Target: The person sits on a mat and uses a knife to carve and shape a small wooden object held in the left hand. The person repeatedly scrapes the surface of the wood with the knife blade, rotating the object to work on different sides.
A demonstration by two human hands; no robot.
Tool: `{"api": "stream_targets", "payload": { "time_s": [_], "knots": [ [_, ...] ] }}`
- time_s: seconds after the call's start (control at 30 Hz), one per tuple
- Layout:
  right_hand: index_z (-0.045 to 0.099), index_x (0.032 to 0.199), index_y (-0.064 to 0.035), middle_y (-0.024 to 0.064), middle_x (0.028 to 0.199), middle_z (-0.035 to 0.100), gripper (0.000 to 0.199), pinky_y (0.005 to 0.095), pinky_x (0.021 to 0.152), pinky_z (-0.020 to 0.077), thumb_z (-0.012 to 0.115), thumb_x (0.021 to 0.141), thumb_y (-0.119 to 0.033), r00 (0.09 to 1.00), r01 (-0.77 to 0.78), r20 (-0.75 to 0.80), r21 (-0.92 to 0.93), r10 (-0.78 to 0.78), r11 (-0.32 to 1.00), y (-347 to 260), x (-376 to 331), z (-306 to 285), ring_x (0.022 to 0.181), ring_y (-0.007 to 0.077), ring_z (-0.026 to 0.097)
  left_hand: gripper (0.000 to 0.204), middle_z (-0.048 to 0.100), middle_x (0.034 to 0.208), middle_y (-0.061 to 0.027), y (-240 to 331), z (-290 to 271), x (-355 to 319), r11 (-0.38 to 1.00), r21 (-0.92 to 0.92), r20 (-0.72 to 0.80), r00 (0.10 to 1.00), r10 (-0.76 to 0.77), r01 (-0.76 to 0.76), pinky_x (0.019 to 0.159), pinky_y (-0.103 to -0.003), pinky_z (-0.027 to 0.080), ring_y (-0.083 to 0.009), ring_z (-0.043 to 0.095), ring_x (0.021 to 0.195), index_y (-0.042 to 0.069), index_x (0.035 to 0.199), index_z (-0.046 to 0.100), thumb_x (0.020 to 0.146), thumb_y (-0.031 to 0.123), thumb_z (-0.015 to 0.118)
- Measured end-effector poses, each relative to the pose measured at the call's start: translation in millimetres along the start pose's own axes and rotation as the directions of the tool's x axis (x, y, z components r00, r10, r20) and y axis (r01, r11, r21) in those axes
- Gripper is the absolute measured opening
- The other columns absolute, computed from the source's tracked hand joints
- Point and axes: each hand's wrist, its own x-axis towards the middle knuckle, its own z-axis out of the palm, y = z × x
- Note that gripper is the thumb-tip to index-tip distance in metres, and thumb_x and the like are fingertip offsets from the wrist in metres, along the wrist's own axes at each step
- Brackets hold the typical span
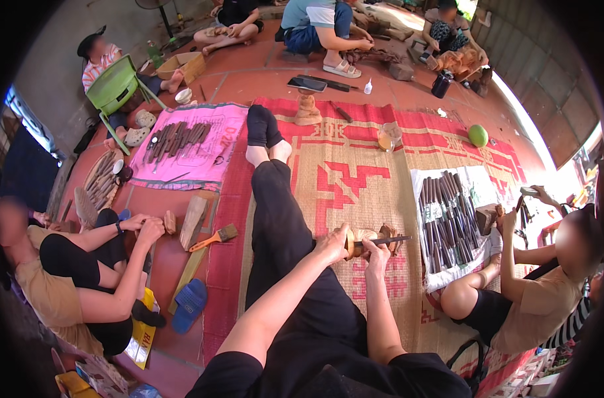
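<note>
Above my outstretched right leg, a small carved wooden piece [363,235] is held between my hands. My left hand [333,246] is closed at the left end of the wood. My right hand [377,256] is closed close beside it, gripping a narrow dark chisel [401,238] that lies across the carving with its tip pointing right. The fingers hide much of the chisel and part of the wood, so where its handle ends I cannot tell.
A white cloth [427,199] with several chisels lies right, a pink cloth [216,156] with more tools at far left. On the mat [355,156] are a carved figure [307,110], a cup [386,138] and a green fruit [478,135]. A brush [214,237] and slipper [190,305] lie left. People sit around.
</note>
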Motion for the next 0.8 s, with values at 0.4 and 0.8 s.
{"api": "stream_targets", "payload": {
  "time_s": [0.4, 0.8],
  "knots": [
    [0.057, 0.069, -0.0048, 0.0006, 0.059, 0.053, 0.013, 0.0218, 0.044, 0.0321, 0.069, 0.073, -0.005, 0.997, -0.052, 0.058, -0.037, 0.054, 0.998, -10, -10, 6, 0.046, 0.0078, 0.043, 0.063, 0.057, 0.110, -0.0202, -3, -1, -2, 0.999, -0.035, -0.008, 1.000, 0.011, -0.012, 0.083, -0.044, 0.046, -0.0367, 0.057, 0.103, 0.007, 0.116, 0.035, 0.066, 0.012, 0.072],
    [0.058, 0.070, -0.0049, -0.0001, 0.060, 0.053, 0.014, 0.0217, 0.045, 0.0305, 0.072, 0.071, -0.004, 0.997, -0.065, 0.046, -0.039, 0.067, 0.997, -6, -7, 9, 0.047, 0.0070, 0.040, 0.063, 0.057, 0.110, -0.0195, -5, -1, 1, 1.000, -0.009, -0.020, 0.999, 0.027, -0.027, 0.082, -0.044, 0.047, -0.0366, 0.058, 0.101, 0.007, 0.115, 0.035, 0.066, 0.015, 0.074]
  ]
}}
